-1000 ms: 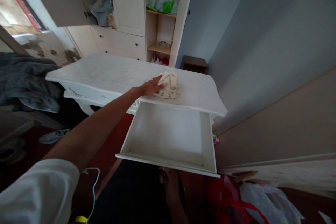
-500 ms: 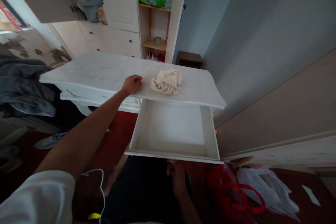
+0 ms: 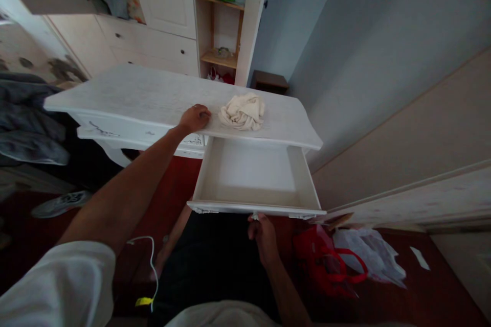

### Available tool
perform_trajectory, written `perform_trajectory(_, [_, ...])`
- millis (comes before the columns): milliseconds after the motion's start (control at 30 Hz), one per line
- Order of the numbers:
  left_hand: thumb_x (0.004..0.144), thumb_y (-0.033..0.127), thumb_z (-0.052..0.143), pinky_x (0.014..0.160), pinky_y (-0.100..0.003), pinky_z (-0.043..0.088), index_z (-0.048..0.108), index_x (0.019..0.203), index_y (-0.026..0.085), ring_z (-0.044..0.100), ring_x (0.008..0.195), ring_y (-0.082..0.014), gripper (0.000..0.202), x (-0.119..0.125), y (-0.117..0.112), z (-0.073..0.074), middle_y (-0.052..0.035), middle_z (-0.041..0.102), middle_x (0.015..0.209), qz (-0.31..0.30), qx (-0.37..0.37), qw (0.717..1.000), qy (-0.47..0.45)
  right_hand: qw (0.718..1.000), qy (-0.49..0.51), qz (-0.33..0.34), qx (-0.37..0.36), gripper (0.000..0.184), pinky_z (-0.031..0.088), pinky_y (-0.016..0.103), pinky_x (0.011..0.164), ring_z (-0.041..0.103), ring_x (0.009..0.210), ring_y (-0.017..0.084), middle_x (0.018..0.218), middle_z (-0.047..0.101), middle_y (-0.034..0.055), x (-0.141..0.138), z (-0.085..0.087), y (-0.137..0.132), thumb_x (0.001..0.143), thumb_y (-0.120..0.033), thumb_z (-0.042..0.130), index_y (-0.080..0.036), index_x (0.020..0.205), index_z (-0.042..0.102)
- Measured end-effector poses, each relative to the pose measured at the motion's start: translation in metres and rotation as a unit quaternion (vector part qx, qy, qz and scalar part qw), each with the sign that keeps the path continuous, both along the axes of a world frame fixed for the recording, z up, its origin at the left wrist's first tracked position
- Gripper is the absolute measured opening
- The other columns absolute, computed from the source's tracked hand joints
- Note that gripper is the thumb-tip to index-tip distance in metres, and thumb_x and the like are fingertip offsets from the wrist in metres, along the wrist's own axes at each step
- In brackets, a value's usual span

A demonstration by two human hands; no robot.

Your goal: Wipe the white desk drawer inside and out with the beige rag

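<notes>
A white dresser top (image 3: 146,97) carries a crumpled cream cloth (image 3: 242,111) near its right end. My left hand (image 3: 195,117) rests on the front edge of the top, just left of the cloth and apart from it, fingers curled under. Below, an empty white drawer (image 3: 255,173) stands pulled out. My right hand (image 3: 261,230) is under the middle of the drawer's front, fingers closed on the small drawer knob (image 3: 254,216).
A white wardrobe (image 3: 169,5) with open shelves and bags stands behind. Dark bedding (image 3: 26,117) lies at left. A red bag (image 3: 326,265) and a white plastic bag (image 3: 370,260) lie on the dark red floor at right. A wall panel (image 3: 402,127) runs along the right.
My left hand has let go of the cloth and drawn back left to the dresser's front edge. The drawer has slid partway in, with my right hand at its front.
</notes>
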State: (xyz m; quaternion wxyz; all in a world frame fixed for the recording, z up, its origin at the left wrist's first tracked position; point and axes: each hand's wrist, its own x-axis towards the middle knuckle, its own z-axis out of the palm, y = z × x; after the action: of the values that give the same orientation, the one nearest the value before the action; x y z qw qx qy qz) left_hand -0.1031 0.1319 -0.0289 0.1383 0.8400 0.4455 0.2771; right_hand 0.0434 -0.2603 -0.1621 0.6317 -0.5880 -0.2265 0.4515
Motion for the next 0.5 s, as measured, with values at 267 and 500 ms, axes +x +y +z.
perform_trajectory(267, [0.075, 0.021, 0.051, 0.104, -0.033, 0.043, 0.071, 0.097, 0.016, 0.058, 0.114, -0.0240, 0.030, 0.000, -0.007, 0.003, -0.0098, 0.064, 0.121, 0.002, 0.002, 1.000, -0.008, 1.000, 0.024, -0.003, 0.002, 0.055, 0.035, 0.026, 0.047, 0.048, 0.044, 0.013, 0.051, 0.057, 0.0026, 0.011, 0.024, 0.021, 0.077, -0.068, 0.059, -0.014, 0.076, 0.067])
perform_trajectory(500, [0.077, 0.023, 0.052, 0.102, -0.034, 0.045, 0.071, 0.098, 0.017, 0.059, 0.113, -0.0238, 0.029, -0.001, -0.006, -0.001, -0.0084, 0.063, 0.121, 0.000, 0.008, 1.000, -0.002, 0.999, 0.018, -0.014, 0.023, 0.052, 0.035, 0.025, 0.049, 0.048, 0.045, 0.012, 0.052, 0.058, 0.0030, 0.033, 0.015, 0.048, 0.081, -0.064, 0.058, -0.014, 0.075, 0.066])
